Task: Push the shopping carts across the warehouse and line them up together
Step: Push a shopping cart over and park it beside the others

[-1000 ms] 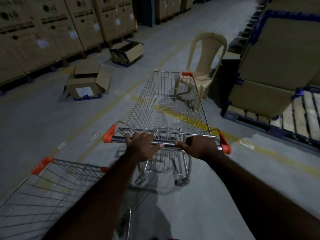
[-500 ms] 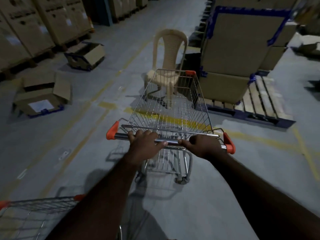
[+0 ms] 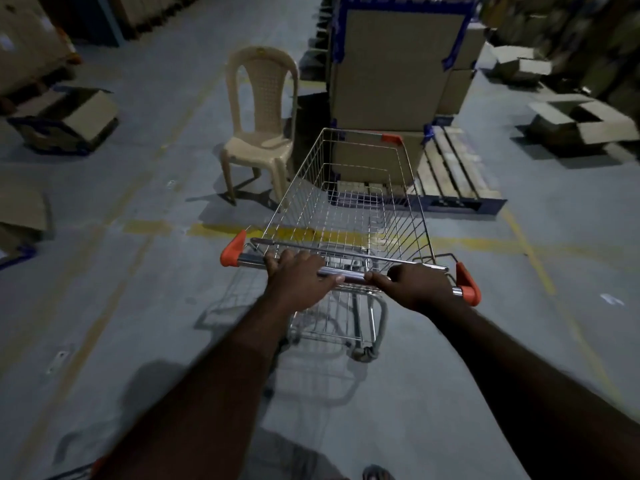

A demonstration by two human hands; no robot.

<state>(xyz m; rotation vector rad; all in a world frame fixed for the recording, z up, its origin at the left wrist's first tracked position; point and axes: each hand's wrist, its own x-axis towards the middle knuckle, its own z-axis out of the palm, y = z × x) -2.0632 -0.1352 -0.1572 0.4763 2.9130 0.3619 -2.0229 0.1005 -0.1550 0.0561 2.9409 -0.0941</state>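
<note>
A wire shopping cart (image 3: 349,216) with orange handle ends stands on the grey floor straight in front of me, its basket empty. My left hand (image 3: 298,282) is wrapped over the left part of its chrome handle bar (image 3: 349,271), and my right hand (image 3: 415,285) grips the right part. The cart's nose points at a pallet of stacked cardboard boxes. At the bottom left edge only an orange corner of a second cart (image 3: 95,465) shows; the rest is out of frame.
A beige plastic chair (image 3: 261,123) stands just left of the cart's front. A wooden pallet (image 3: 453,174) with tall cardboard boxes (image 3: 394,67) lies directly ahead. Open boxes (image 3: 65,123) lie on the left and others (image 3: 581,126) on the right. Yellow floor lines (image 3: 149,226) cross under the cart.
The cart and my view have swung to the right, from the left aisle toward the pallet. The second cart at lower left has slid almost out of view. Both hands kept their grip.
</note>
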